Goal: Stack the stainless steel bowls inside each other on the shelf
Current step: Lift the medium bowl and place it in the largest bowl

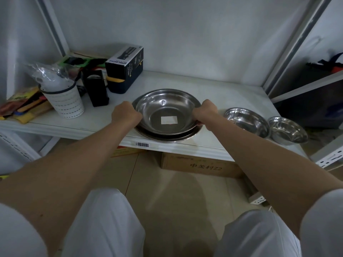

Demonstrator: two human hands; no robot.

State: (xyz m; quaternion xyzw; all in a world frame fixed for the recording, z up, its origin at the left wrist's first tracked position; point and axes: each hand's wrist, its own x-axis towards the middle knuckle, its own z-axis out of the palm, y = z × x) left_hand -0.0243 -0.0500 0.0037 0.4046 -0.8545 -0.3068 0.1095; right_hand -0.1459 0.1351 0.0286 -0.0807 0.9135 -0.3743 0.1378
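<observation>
Two hands grip one steel bowl (167,112) by its rim, the left hand (126,115) clamped on one side and the right hand (205,113) on the other, nesting it in a wider bowl (167,139) on the shelf (213,89). Just beyond the right hand sit a medium bowl (246,121) and a small bowl (287,130), touching.

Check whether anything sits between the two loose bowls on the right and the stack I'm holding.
Nothing visible does. The medium bowl and small bowl sit on bare shelf right of the stacked bowls. Only the right hand, gripping the stack's rim, lies along that path; left hand holds the opposite side.
</observation>
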